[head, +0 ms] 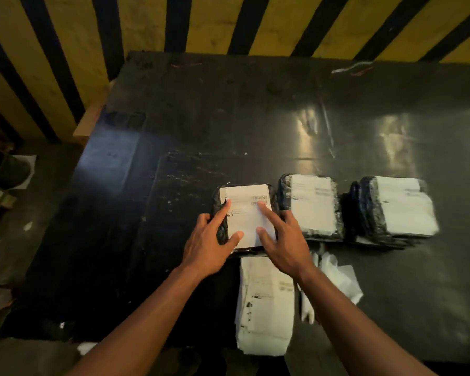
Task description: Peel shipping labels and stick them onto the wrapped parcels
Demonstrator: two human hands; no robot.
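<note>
At centre frame, both hands lie flat with fingers spread on a white shipping label (248, 218) laid over a black wrapped parcel (218, 210) on the dark worktop (228, 118): left hand (209, 240) on its left edge, right hand (282, 240) on its right, neither grip closed on anything. Thin, limp paper like this likely creases; smooth outward. Spare labels (266, 308) lie below, two labelled stacks to the right.
</note>
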